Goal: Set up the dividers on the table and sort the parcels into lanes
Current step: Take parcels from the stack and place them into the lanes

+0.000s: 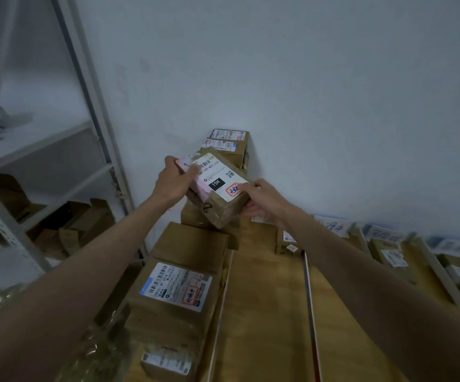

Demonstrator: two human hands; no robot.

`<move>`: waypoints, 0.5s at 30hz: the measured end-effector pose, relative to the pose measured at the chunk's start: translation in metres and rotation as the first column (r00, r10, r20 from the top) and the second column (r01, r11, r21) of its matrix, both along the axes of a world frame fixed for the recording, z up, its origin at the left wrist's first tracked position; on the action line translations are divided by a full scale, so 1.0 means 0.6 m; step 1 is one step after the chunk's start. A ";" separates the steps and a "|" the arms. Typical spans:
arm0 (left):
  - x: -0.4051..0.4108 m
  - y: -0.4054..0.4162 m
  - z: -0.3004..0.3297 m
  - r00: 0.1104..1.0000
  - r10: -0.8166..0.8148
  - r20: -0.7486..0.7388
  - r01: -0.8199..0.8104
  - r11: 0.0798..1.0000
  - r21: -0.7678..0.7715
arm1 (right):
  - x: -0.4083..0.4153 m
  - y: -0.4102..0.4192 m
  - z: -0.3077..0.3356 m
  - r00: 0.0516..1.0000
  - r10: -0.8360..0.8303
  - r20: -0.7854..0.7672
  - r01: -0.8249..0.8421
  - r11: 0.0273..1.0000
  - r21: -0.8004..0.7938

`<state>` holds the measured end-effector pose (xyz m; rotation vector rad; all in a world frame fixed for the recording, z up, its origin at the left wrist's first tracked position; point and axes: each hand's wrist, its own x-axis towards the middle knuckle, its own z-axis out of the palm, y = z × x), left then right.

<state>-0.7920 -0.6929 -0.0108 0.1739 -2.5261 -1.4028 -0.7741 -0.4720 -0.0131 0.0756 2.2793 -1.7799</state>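
Note:
A taped cardboard parcel point(218, 188) with a white shipping label marked 15H is held tilted above the far left of the wooden table point(264, 299). My left hand point(175, 181) grips its far left end, and my right hand point(264, 201) grips its near right end. Below it, several labelled parcels point(179, 285) fill the leftmost lane, with more stacked against the wall point(227, 146). A long divider strip point(308, 299) runs down the table; another divider point(438, 271) stands further right.
Parcels point(393, 256) lie in the right-hand lanes, behind handwritten lane signs point(331, 224) near the wall. A white metal shelf rack point(58, 161) with flattened cartons point(69, 227) stands at the left. Crinkled plastic wrap point(16, 301) lies at the lower left.

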 end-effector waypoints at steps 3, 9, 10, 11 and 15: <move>-0.001 0.007 0.014 0.998 -0.056 -0.018 0.057 0.996 0.061 | 0.025 0.015 0.014 0.999 0.051 0.016 -0.051 0.998 -0.034; 0.000 0.050 0.029 0.983 -0.185 0.008 0.183 0.977 0.113 | 0.068 0.044 0.029 1.000 -0.019 -0.004 0.019 1.000 -0.004; 0.000 0.059 0.031 0.977 -0.212 0.018 0.209 0.971 0.116 | 0.074 0.049 0.031 0.998 -0.051 -0.021 0.051 0.998 0.022; 0.003 0.068 0.035 0.971 -0.239 0.027 0.235 0.965 0.115 | 0.078 0.056 0.031 0.995 -0.095 -0.037 0.096 0.995 0.036; 0.017 0.117 0.046 0.957 -0.279 0.072 0.281 0.959 -0.020 | 0.094 0.094 0.027 0.959 -0.276 -0.066 0.280 0.959 0.050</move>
